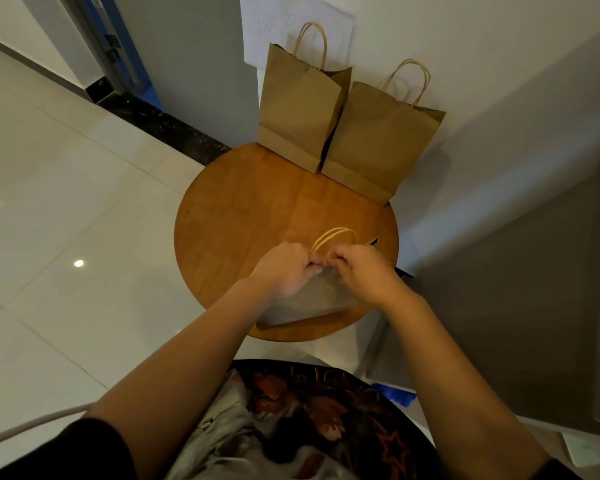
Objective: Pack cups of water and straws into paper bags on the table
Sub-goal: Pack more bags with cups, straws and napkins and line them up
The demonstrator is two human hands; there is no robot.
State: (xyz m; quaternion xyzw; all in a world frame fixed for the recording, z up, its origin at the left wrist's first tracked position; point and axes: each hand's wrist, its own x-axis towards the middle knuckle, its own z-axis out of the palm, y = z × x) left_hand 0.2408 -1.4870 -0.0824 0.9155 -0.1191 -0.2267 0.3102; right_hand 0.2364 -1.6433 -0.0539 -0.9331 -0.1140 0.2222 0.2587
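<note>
Left hand (284,268) and right hand (359,268) pinch the near paper bag's (302,306) top at the table's (236,216) six o'clock edge.

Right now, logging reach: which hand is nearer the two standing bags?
Right. The right hand sits below the standing bags; the left hand is farther left. Both pinch the near bag.

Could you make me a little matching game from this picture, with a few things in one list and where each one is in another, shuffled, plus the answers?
Things:
1. near paper bag
2. far left bag
3. far right bag
4. round table

Places or states:
A. stands at the back, nearest the right-hand wall
B. wooden, bears all three bags
C. gripped at its top by the left hand and right hand
D. stands at the back, beside the grey panel

Pairs: 1-C, 2-D, 3-A, 4-B
</note>
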